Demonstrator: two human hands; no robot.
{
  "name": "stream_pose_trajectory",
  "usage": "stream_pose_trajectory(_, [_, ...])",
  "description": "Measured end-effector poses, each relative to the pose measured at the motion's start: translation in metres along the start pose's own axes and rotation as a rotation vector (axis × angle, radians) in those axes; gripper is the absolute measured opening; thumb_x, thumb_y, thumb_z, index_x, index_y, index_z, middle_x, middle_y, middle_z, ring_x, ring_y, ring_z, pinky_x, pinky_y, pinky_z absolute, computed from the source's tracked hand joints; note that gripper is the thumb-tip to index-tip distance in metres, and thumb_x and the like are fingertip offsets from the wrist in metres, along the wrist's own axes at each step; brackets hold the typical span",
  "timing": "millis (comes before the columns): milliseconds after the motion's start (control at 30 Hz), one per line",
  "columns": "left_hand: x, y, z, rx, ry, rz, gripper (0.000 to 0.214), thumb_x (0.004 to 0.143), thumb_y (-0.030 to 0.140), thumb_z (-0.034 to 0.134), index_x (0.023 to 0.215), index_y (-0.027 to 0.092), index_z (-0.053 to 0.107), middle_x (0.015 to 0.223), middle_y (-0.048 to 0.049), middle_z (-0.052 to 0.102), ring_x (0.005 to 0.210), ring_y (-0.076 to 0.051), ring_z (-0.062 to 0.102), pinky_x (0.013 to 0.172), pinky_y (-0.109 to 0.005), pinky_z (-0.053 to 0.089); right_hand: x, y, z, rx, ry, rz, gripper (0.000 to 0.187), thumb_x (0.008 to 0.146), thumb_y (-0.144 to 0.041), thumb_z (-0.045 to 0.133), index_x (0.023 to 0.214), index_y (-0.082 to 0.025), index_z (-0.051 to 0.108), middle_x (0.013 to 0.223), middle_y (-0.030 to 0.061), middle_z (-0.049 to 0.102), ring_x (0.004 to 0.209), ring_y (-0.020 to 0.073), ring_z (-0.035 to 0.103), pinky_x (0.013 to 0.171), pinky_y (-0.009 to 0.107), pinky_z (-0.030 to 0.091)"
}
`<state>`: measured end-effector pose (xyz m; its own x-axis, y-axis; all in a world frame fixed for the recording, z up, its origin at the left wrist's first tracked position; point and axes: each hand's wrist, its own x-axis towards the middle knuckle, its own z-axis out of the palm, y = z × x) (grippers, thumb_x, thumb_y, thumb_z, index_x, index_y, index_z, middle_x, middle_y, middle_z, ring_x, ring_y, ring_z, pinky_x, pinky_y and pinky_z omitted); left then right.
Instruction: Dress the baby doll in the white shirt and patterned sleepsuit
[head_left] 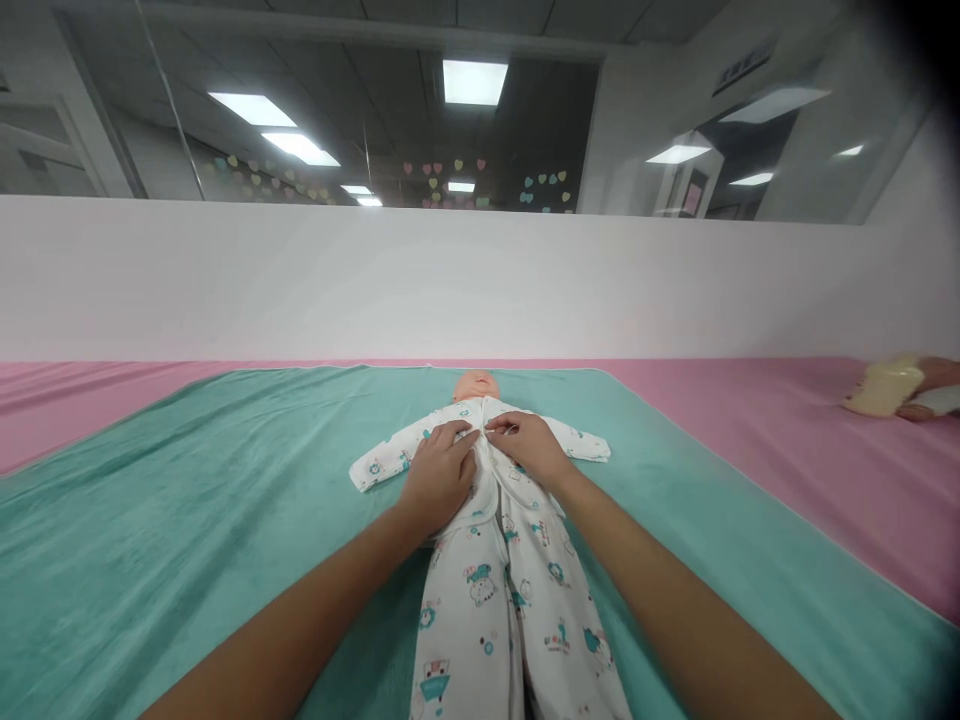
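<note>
A baby doll (476,385) lies on its back with its head at the far end. It is dressed in a white printed baby shirt (382,462) with the sleeves spread out to both sides, and matching white printed trousers (480,590). My left hand (444,475) rests on the shirt's chest, its fingertips closed on the front edge. From the other side, my right hand (529,447) pinches the shirt's front opening just below the neck. The fingertips of both hands almost meet there. Below them the shirt's front edges part over the trousers. Any fastener is too small to make out.
Under the doll is a green sheet (225,520), spread over a pink cover (750,430). At the right edge another person's hand (937,375) holds a pale yellow object (885,387). A white wall (450,285) with windows above stands behind.
</note>
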<state>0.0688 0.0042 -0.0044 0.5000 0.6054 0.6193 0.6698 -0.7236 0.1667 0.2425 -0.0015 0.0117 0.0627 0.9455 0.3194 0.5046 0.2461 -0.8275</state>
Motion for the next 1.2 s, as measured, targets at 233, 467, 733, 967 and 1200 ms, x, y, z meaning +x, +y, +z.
stream_pose_trajectory(233, [-0.001, 0.006, -0.008, 0.065, -0.018, 0.020, 0.036, 0.088, 0.019, 0.033, 0.118, 0.021, 0.051, 0.120, -0.0063, 0.050, 0.108, -0.022, 0.044, 0.085, -0.039, 0.040, -0.005, -0.009, -0.001, -0.096, -0.003, -0.015, 0.024, 0.073, -0.040, 0.053, 0.075, -0.019, 0.064, 0.064, -0.0022, 0.057, 0.053, 0.0095, 0.046, 0.051, 0.022, 0.035])
stream_pose_trajectory(467, [-0.001, 0.006, -0.005, 0.067, -0.015, -0.001, 0.033, 0.087, 0.018, 0.034, 0.113, 0.021, 0.054, 0.119, -0.0066, 0.050, 0.107, -0.023, 0.044, 0.083, -0.039, 0.040, -0.006, -0.020, 0.006, -0.339, 0.079, -0.059, 0.023, 0.070, -0.041, 0.056, 0.063, -0.019, 0.057, 0.063, -0.0013, 0.059, 0.061, 0.0127, 0.049, 0.056, 0.024, 0.033])
stream_pose_trajectory(733, [-0.003, 0.003, -0.002, 0.003, 0.005, -0.002, 0.035, 0.087, 0.018, 0.035, 0.117, 0.023, 0.052, 0.120, -0.0066, 0.050, 0.108, -0.023, 0.044, 0.085, -0.039, 0.040, -0.007, -0.015, 0.004, -0.370, 0.042, -0.169, 0.009, 0.071, -0.023, 0.051, 0.063, -0.019, 0.054, 0.065, -0.0015, 0.055, 0.064, 0.0122, 0.047, 0.060, 0.024, 0.033])
stream_pose_trajectory(967, [-0.003, 0.001, -0.001, -0.031, -0.008, -0.013, 0.038, 0.087, 0.019, 0.034, 0.121, 0.023, 0.050, 0.121, -0.0068, 0.048, 0.110, -0.023, 0.042, 0.088, -0.039, 0.039, -0.008, -0.011, 0.003, -0.218, 0.035, -0.189, 0.011, 0.073, -0.026, 0.051, 0.069, -0.020, 0.058, 0.084, 0.0002, 0.053, 0.067, 0.0113, 0.048, 0.064, 0.025, 0.037])
stream_pose_trajectory(1200, [-0.003, -0.001, 0.000, -0.042, 0.009, -0.009, 0.038, 0.086, 0.017, 0.036, 0.120, 0.024, 0.052, 0.120, -0.0070, 0.049, 0.109, -0.023, 0.043, 0.088, -0.039, 0.039, -0.008, -0.009, 0.001, -0.105, 0.002, -0.203, 0.010, 0.072, -0.025, 0.052, 0.069, -0.020, 0.060, 0.094, 0.0010, 0.057, 0.069, 0.0111, 0.050, 0.068, 0.027, 0.040])
